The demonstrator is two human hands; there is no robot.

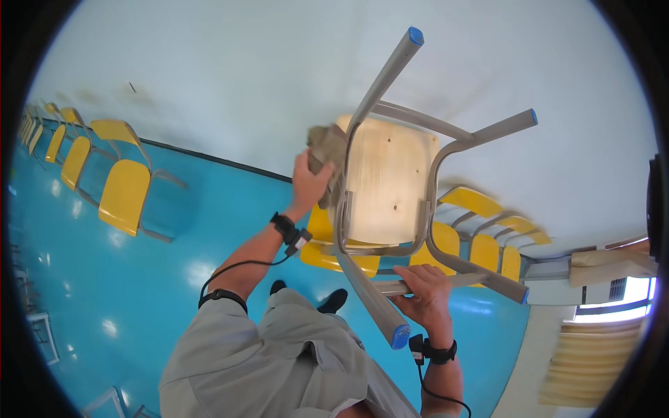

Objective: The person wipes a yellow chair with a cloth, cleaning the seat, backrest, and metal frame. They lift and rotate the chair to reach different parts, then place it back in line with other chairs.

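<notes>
A chair with a tubular metal frame is held upside down before me, its pale wooden seat underside (389, 180) facing up and its blue-tipped legs (387, 78) pointing outward. My right hand (426, 295) grips the crossbar between two legs on the near side. In my left hand (312, 180) is a crumpled brown cloth (329, 157), at the left edge of the seat beside the frame. Yellow surfaces of a chair (339, 258) show below the raised seat; how they join the held chair is partly hidden.
Yellow chairs (125, 190) line the pale wall (235, 78) at the left, and more yellow chairs (483, 253) stand at the right. White metal frames (44, 337) lie at the lower left on the blue floor (141, 282). A striped curtain (590, 360) hangs at the far right.
</notes>
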